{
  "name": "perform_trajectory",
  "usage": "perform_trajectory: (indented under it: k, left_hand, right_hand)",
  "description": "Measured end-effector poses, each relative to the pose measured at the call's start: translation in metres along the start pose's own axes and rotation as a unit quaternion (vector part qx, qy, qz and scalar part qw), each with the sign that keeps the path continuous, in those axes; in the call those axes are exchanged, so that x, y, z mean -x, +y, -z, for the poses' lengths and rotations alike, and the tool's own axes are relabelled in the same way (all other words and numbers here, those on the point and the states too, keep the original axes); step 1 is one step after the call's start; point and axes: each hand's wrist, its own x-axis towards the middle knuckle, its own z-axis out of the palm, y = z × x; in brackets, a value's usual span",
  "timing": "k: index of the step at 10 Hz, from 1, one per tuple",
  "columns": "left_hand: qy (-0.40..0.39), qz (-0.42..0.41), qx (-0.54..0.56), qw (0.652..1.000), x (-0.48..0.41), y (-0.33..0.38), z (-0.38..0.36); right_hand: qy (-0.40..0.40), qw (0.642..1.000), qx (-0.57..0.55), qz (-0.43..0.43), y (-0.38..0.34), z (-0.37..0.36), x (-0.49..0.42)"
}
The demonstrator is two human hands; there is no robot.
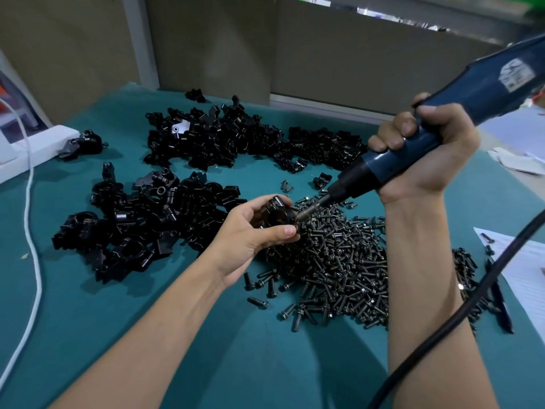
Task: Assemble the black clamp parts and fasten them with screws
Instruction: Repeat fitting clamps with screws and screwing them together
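My left hand [250, 234] grips a black clamp assembly [277, 214] above the teal table, thumb under it and fingers over the top. My right hand [424, 152] is wrapped round a dark blue electric screwdriver [442, 119], which slants down to the left. Its bit [309, 212] meets the right side of the clamp. A large heap of dark screws [333, 261] lies just below and right of the clamp. Loose black clamp parts form a near pile [141, 222] to the left and a far pile [236, 137] behind.
The screwdriver's black cable [460, 317] loops across my right forearm. A white cord [32, 225] runs down the left side. A white box [32, 149] sits far left with one clamp [85, 143] beside it. White paper [528, 270] and a black pen [501, 302] lie at right.
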Motion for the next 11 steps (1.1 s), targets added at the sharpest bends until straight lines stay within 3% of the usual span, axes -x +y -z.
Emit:
perform_trajectory:
  k: [11]
  left_hand:
    - [-0.019, 0.031, -0.003, 0.999, 0.0045, 0.0014, -0.0072]
  right_hand:
    - [-0.059, 0.998, 0.0, -0.029, -0.0047, -0.0002, 0.0029]
